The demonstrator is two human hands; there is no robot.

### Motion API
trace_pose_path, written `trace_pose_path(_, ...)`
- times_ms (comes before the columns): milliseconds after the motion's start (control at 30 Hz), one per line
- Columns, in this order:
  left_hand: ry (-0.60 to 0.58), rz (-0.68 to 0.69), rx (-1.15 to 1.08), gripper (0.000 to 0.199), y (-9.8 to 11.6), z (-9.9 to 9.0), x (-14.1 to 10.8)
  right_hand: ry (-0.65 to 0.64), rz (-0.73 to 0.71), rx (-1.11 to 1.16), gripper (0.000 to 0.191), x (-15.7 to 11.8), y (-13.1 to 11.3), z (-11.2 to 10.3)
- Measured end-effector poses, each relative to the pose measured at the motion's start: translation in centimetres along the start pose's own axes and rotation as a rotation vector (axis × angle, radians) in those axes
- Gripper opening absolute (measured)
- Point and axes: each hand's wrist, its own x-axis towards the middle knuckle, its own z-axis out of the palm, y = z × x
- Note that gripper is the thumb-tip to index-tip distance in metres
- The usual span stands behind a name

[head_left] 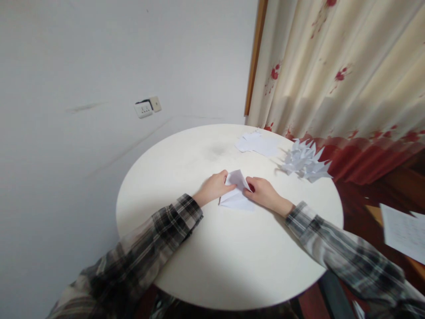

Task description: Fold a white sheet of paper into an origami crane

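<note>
A partly folded sheet of white paper is in front of me on the round table, its upper part lifted to a point. My left hand pinches its left edge, the thumb lying over the paper. On the opposite edge my right hand is closed, with thumb and curled fingers on the paper. Both forearms, in plaid sleeves, reach in from the bottom corners. The undersides of the folds are hidden.
The white round table stands near a wall with a socket. Flat white paper sheets lie at the back. A cluster of pointed folded-paper pieces sits at the right edge. Curtains hang behind; written sheets lie lower right.
</note>
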Motion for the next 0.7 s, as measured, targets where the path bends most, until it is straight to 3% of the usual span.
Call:
trace_pose_path(133,-0.010,0.058,-0.002,0.028,-0.1,0.5,-0.5,0.015,0.094,-0.015,0.013,0.1,-0.1,-0.3)
trace_pose_path(367,0.117,0.240,-0.018,0.033,0.2,1.8,-1.3,0.189,0.252,0.048,0.032,0.3,0.0,-0.7)
trace_pose_path(533,0.121,0.277,-0.049,0.034,0.1,1.7,-1.3,0.291,0.248,0.175,0.028,0.5,0.7,-0.2)
trace_pose_path(600,0.118,0.270,-0.073,0.032,0.1,1.7,-1.3,0.402,0.192,0.237,0.024,0.6,0.7,-0.3)
trace_pose_path(700,0.124,0.268,-0.110,0.033,0.1,1.8,-1.2,0.664,0.072,0.260,0.034,0.3,0.3,-0.8)
